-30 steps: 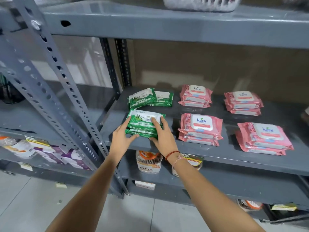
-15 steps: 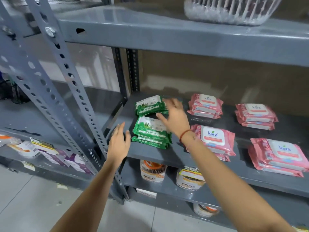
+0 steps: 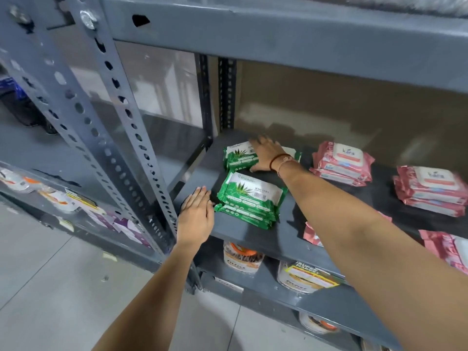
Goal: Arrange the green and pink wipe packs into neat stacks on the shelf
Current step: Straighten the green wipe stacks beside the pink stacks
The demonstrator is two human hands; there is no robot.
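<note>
Your R hand [image 3: 266,154] lies flat, fingers spread, on the rear green packs [image 3: 238,157], at 12 o'clock from the front green stack [image 3: 249,198]. L hand [image 3: 196,214] is open, nothing gripped, at the stack's 9 o'clock edge. Rear packs run long axis 9-to-3, so R is nearer, I'd say.

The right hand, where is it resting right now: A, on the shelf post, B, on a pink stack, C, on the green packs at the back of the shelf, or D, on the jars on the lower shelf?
C: the right hand lies flat on the back green packs, behind the front green stack.
</note>
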